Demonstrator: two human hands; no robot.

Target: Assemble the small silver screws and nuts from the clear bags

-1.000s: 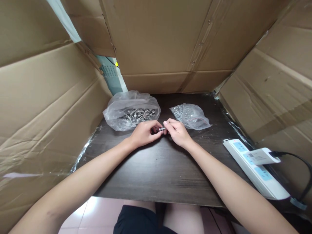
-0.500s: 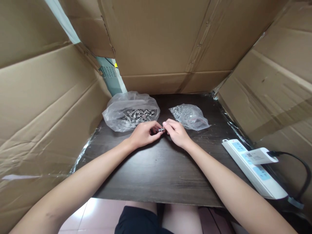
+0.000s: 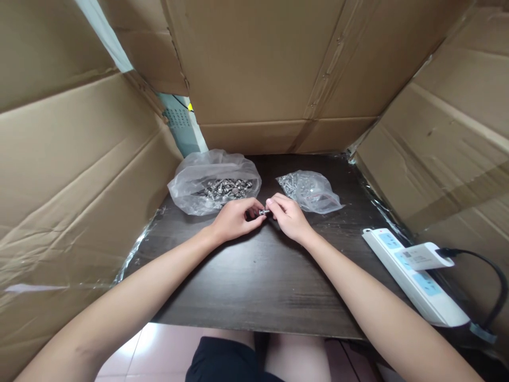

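Note:
A small silver metal screw [image 3: 263, 212] lies crosswise between my two hands, just above the table. My left hand [image 3: 237, 218] pinches its left part between thumb and fingers. The thumb and fingertips of my right hand [image 3: 287, 214] close on its right end and hide that end. Behind my left hand, an open clear plastic bag [image 3: 186, 183] holds many shiny metal fasteners [image 3: 228, 189]. Beyond my right hand lies a smaller clear bag [image 3: 328, 199] of thin silver screws [image 3: 292, 183].
The dark wooden table [image 3: 238, 286] has cardboard walls [image 3: 270, 63] on the left, back and right. A white power strip [image 3: 417, 281] with a plugged-in adapter [image 3: 425, 255] and black cable [image 3: 493, 265] sits along the right edge.
Both hands stay in almost the same place, still holding the screw. Only a very slight shift of the whole view shows.

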